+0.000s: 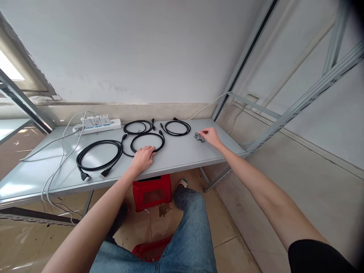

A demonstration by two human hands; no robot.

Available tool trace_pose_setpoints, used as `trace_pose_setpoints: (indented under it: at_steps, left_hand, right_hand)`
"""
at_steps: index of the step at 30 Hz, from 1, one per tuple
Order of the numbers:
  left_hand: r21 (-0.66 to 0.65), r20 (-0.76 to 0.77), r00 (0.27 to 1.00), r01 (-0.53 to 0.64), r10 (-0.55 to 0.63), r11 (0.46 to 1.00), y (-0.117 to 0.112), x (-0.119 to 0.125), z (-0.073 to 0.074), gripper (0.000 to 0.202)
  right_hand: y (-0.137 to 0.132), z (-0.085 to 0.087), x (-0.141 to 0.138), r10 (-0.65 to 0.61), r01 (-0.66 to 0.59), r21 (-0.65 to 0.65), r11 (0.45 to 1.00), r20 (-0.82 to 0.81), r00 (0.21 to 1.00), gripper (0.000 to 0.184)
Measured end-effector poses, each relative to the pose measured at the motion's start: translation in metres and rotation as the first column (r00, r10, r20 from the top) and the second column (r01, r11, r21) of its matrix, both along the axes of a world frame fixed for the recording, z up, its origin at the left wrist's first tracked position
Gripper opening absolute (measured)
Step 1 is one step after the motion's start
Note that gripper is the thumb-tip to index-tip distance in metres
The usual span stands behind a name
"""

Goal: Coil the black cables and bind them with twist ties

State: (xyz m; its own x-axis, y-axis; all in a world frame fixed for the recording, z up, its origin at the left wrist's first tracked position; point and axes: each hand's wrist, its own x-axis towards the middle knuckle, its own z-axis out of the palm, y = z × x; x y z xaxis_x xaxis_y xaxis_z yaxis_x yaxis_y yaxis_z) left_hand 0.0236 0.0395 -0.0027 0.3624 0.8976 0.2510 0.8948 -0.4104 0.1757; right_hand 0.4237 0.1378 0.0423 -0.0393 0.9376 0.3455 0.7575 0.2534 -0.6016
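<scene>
Your hands work apart: the left hand point(143, 157) curls over the near side of a coiled black cable point(163, 143) on the worktop point(178, 153), probably to steady it, though you can't tell whether it grips. Your right hand point(209, 135) has its fingertips drawn together at the thin black ties point(199, 137), perhaps heaped there for easy picking; any catch is unclear. Three other coils point(105, 142) lie spaced, likely to avoid tangling.

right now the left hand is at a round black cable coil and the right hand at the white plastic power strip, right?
No: the head view shows the right hand at a small bunch of thin black wires instead; the left hand is at a round black cable coil.
</scene>
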Motion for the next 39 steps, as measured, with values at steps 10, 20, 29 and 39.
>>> trace_pose_setpoints:
  at_steps: [10, 20, 29, 39]
  left_hand:
    - [0.005, -0.001, 1.0, -0.002, 0.002, 1.0, -0.001, 0.0, 0.0, 0.022]
    - [-0.027, 0.019, 1.0, -0.007, 0.007, 1.0, -0.005, 0.001, 0.006, 0.023]
    - [-0.009, 0.013, 1.0, 0.006, -0.005, 1.0, -0.003, 0.0, 0.003, 0.025]
    - [-0.003, -0.034, 0.999, -0.006, 0.006, 1.0, -0.001, 0.0, 0.002, 0.024]
  right_hand:
    - [-0.003, 0.002, -0.027, -0.124, 0.128, 0.044, 0.991, -0.078, 0.989, 0.049]
    - [-0.098, 0.004, -0.094, 0.294, -0.297, -0.077, 0.952, -0.057, 0.954, 0.046]
    - [-0.113, -0.035, -0.05, 0.1, -0.119, 0.054, 0.991, 0.271, 0.957, 0.037]
    - [-0.07, -0.042, 0.01, -0.177, 0.16, 0.084, 0.984, 0.276, 0.945, 0.063]
